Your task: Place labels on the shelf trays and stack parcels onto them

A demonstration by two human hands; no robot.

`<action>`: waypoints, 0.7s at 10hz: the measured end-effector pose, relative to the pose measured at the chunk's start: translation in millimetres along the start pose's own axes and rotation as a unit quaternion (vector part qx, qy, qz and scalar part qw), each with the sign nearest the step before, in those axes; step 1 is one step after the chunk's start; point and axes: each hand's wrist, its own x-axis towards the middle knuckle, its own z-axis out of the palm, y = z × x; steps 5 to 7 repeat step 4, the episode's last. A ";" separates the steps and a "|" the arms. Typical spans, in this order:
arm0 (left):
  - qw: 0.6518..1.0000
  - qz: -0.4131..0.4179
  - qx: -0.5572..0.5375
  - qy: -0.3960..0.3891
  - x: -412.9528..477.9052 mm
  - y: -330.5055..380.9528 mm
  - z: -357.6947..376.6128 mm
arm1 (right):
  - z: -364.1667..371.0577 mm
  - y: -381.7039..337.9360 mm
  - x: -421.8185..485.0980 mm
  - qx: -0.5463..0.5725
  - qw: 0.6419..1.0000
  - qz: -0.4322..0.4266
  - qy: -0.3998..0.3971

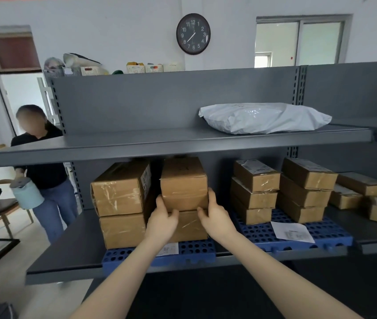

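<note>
Both hands clamp the upper cardboard parcel [184, 184] from either side: left hand [163, 218] w/ fingers curled at its lower left corner, right hand [215, 217] at its lower right corner, thumbs at the seam where it meets the parcel below [189, 225]. The parcel sits flush on that lower one, so it looks placed or nearly so; can't tell if the grip is loosening

This two-high stack stands on the left blue perforated tray [196, 250], toward its right edge. Just beside it, at the tray's left edge, another pair of larger taped parcels [120, 203] is stacked two high. A white label [169, 248] lies on the tray's front edge, partly behind the left forearm

To the right, a second blue tray [334, 233] carries two stacks of three small boxes [282, 189] toward its back, w/ a white label sheet [292, 231] lying on the front part. More boxes [364, 194] lie loose at the shelf's far right, off any tray. A grey poly mailer [263, 117] rests on the upper shelf [137, 141], no tray under it

Judging by this: both visible trays are labelled and loaded, so the task seems well along; what's left is prob. the loose boxes at right & maybe the mailer
</note>
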 end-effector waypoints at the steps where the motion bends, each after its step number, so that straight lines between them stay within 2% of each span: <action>1: 1.000 0.006 0.015 0.002 -7.7 -3.0 -6.4 | 1.1 -4.0 -8.5 -0.027 1.000 -0.012 0.005; 2: 0.999 0.028 0.044 -0.002 -14.0 -3.6 -15.8 | -4.6 -5.5 -15.8 -0.079 0.997 -0.014 -0.005; 3: 0.992 0.087 0.068 0.058 -22.9 -5.2 -24.7 | -16.0 -2.4 -20.2 -0.156 0.987 -0.028 0.017; 4: 0.964 0.189 0.132 0.133 -30.0 -9.1 -32.6 | -30.7 0.8 -23.5 -0.252 0.965 -0.055 0.049; 7: 0.964 0.189 0.132 0.133 -30.0 -9.1 -32.6 | -30.7 0.8 -23.5 -0.252 0.965 -0.055 0.049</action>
